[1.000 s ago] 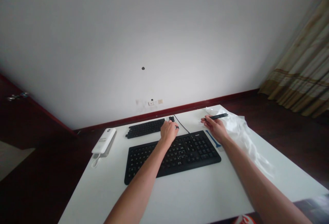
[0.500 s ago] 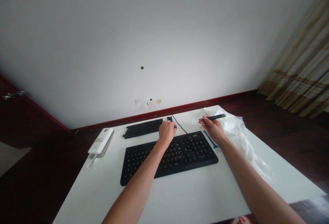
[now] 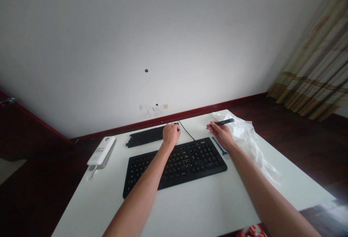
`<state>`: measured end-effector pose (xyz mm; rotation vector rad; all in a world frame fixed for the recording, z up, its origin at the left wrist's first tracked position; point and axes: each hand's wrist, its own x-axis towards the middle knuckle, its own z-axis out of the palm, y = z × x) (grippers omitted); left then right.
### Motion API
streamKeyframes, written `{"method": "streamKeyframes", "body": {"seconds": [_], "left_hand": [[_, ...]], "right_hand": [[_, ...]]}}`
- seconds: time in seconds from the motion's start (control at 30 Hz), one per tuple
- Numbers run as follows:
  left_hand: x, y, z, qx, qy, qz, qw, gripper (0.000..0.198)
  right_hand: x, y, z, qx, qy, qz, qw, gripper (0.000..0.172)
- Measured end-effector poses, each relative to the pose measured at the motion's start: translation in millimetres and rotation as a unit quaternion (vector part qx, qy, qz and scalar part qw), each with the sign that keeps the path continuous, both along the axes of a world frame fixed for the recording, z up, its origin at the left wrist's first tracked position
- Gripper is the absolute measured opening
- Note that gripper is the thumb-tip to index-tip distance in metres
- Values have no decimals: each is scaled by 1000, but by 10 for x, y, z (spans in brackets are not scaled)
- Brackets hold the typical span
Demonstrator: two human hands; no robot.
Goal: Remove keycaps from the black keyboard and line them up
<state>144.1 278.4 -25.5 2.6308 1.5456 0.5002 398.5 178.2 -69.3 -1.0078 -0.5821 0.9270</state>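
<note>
A black keyboard (image 3: 174, 164) lies across the middle of the white table (image 3: 190, 208). Behind it lie rows of loose black keycaps (image 3: 144, 136). My left hand (image 3: 170, 134) is curled with its fingers closed at the right end of those rows, over a few separate keycaps; what it pinches is hidden. My right hand (image 3: 221, 132) rests beyond the keyboard's right end and grips a thin black tool (image 3: 224, 122) that points right. A blue plastic tool (image 3: 219, 146) lies flat beside the keyboard, under my right wrist.
A white power bank (image 3: 101, 152) with a white cable sits at the table's left edge. Crumpled clear plastic wrap (image 3: 252, 141) lies along the right side. The keyboard's black cable (image 3: 187, 131) runs to the far edge. Curtains hang at right.
My left hand has moved a little away from me, from the keyboard's top edge onto the right end of the keycap rows. My right hand keeps its grip. The view has shifted slightly.
</note>
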Motion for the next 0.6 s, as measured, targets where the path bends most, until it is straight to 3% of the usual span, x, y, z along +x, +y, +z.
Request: {"method": "streamKeyframes", "body": {"seconds": [0.27,0.4,0.6], "left_hand": [[7,3,-13,13,0,8,1000,10],[3,-1,-8,22,-3,15,1000,28],[1,24,-6,29,1,19,999,33]], "right_hand": [[-15,-6,14,4,-23,-4,1000,38],[-23,-10,23,4,-29,-3,1000,38],[-8,1,0,0,-17,0,1000,37]]}}
